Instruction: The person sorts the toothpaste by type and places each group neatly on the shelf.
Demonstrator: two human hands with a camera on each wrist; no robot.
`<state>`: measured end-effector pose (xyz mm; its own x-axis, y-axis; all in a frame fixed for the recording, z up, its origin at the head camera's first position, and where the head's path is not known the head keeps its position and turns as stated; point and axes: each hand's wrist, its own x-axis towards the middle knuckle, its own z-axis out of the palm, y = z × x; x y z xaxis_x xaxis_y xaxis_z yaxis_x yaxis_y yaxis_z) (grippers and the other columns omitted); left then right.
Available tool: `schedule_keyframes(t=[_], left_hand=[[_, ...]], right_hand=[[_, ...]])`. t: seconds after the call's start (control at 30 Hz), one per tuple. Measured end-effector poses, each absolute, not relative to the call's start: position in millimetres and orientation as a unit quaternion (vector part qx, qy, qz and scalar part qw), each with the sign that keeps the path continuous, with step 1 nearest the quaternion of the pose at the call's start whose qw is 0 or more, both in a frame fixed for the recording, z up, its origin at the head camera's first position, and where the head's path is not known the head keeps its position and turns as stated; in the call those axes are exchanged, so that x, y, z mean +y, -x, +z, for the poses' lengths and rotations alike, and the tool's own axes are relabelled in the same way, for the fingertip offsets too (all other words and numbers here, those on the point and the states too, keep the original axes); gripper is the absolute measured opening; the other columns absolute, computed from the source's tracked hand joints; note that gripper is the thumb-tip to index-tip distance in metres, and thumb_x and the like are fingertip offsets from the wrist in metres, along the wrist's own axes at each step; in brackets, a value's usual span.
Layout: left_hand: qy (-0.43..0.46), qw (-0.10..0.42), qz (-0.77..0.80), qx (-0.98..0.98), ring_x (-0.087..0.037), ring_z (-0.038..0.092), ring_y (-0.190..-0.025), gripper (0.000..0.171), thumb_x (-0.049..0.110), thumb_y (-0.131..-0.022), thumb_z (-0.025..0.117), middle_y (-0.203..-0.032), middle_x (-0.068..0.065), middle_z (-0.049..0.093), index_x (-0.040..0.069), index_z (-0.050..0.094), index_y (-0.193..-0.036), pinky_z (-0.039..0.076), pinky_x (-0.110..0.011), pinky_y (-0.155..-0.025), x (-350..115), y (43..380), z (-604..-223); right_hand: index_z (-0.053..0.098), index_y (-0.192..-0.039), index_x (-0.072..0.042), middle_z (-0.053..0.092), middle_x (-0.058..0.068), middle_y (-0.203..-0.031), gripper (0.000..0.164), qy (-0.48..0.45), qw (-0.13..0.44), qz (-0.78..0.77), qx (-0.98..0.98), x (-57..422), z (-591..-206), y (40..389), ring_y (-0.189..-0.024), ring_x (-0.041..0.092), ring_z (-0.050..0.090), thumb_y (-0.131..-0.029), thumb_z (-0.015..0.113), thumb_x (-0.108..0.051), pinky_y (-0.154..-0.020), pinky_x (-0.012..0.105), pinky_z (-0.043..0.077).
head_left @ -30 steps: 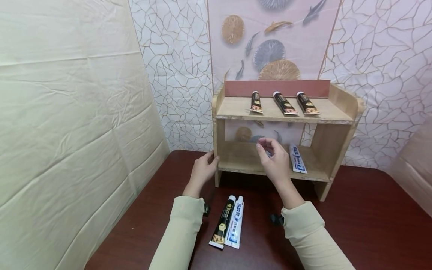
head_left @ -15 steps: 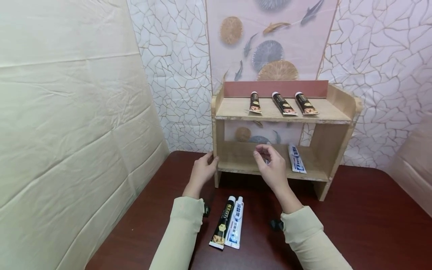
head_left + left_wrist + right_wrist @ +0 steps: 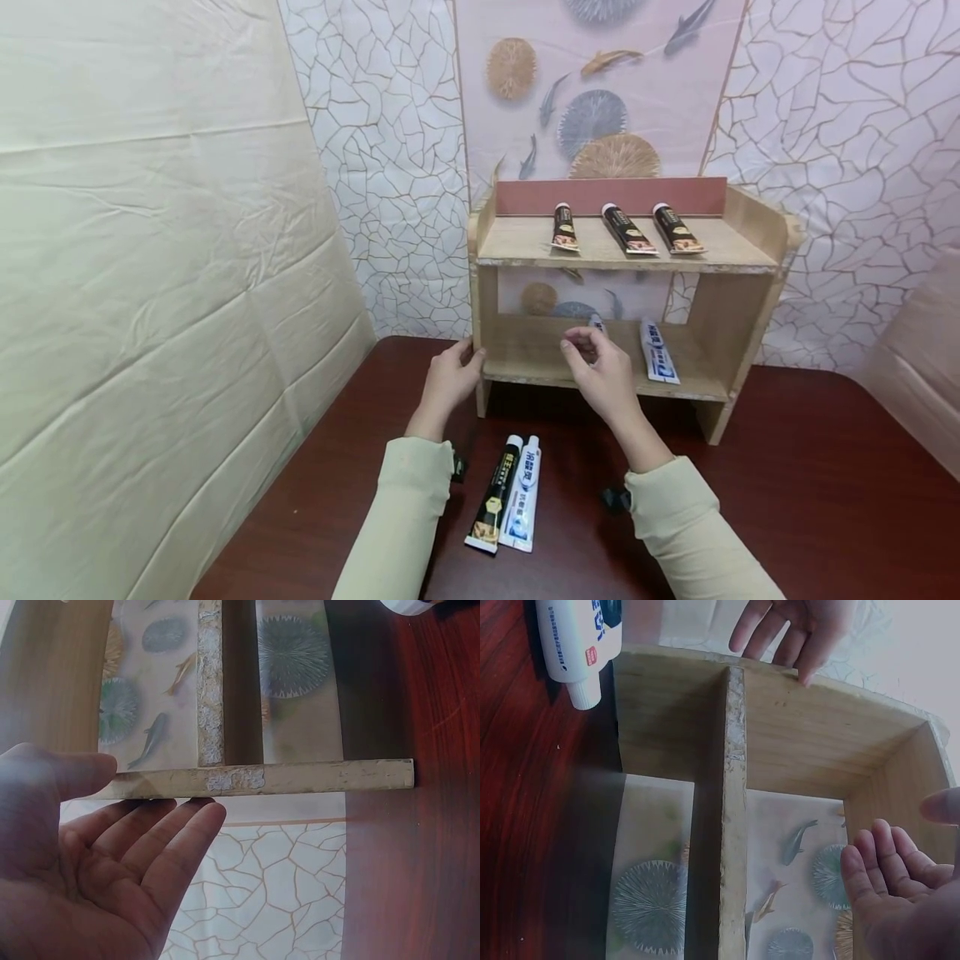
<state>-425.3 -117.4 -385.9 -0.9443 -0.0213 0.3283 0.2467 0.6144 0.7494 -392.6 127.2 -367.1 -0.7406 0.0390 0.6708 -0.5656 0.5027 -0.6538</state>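
My left hand [image 3: 450,379] holds the left side panel of a small wooden shelf unit [image 3: 731,333], thumb on one face and fingers on the other in the left wrist view. Before the lower shelf hovers my right hand [image 3: 606,373], its fingers loosely bent and nothing between them. Behind it a white toothpaste tube [image 3: 596,322] is mostly hidden. Another white toothpaste tube [image 3: 660,354] lies on that shelf, further right. On the table, a black toothpaste tube [image 3: 497,496] and a white-and-blue toothpaste tube [image 3: 522,496] lie side by side.
Three black toothpaste tubes, the left [image 3: 565,227], middle [image 3: 628,229] and right one [image 3: 677,229], lie on the upper shelf. The unit stands on a dark red table [image 3: 337,500]. Cream fabric [image 3: 165,250] hangs on the left, with a patterned backdrop behind.
The right hand has moved down and slightly left, away from the white tube on the lower shelf, whose cap end now shows. The left hand stays on the side panel.
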Motion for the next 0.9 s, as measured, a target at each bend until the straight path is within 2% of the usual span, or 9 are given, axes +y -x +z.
schedule_keyframes(t=[0.2,0.43,0.6,0.77,0.9], left_hand=[[0.062,0.153,-0.440,-0.883,-0.029,0.057,-0.128,0.051,0.038,-0.102,0.056,-0.139,-0.010,0.061,0.012,0.055,-0.146,0.047,-0.048,-0.103,-117.3,425.5,-386.6],[0.056,0.151,-0.445,-0.881,-0.028,0.059,-0.126,0.050,0.038,-0.102,0.056,-0.138,-0.009,0.062,0.014,0.055,-0.146,0.047,-0.048,-0.103,-117.0,426.3,-386.6],[0.057,0.153,-0.444,-0.881,-0.028,0.059,-0.126,0.050,0.038,-0.102,0.057,-0.138,-0.008,0.062,0.014,0.055,-0.146,0.047,-0.047,-0.103,-116.9,426.3,-386.0],[0.061,0.159,-0.439,-0.882,-0.027,0.059,-0.125,0.049,0.037,-0.102,0.057,-0.136,-0.008,0.064,0.013,0.057,-0.145,0.047,-0.046,-0.103,-116.9,426.9,-386.6],[0.061,0.159,-0.441,-0.881,-0.027,0.059,-0.125,0.049,0.037,-0.102,0.057,-0.136,-0.008,0.064,0.013,0.057,-0.145,0.047,-0.046,-0.103,-117.0,426.4,-386.2]], right_hand=[[0.070,-0.112,-0.004,0.072,0.007,-0.102,0.025,-0.162,0.312,0.466,-0.812,128.2,-365.5,392.1,-0.090,0.020,0.067,-0.100,0.065,-0.026,-0.076,0.023,0.051],[0.073,-0.101,-0.007,0.074,0.006,-0.089,0.022,-0.191,0.282,0.455,-0.823,128.3,-365.4,391.6,-0.076,0.020,0.067,-0.100,0.064,-0.026,-0.066,0.023,0.051],[0.075,-0.093,-0.007,0.074,0.007,-0.082,0.025,-0.213,0.246,0.467,-0.822,128.4,-367.7,393.2,-0.073,0.024,0.070,-0.101,0.062,-0.026,-0.063,0.025,0.054],[0.075,-0.091,-0.003,0.073,0.006,-0.080,0.029,-0.245,0.169,0.469,-0.831,129.0,-368.1,392.9,-0.071,0.020,0.069,-0.102,0.061,-0.026,-0.063,0.029,0.056],[0.074,-0.087,-0.008,0.072,0.007,-0.080,0.027,-0.278,0.106,0.427,-0.854,128.1,-371.8,393.5,-0.070,0.019,0.068,-0.103,0.060,-0.026,-0.064,0.030,0.056]])
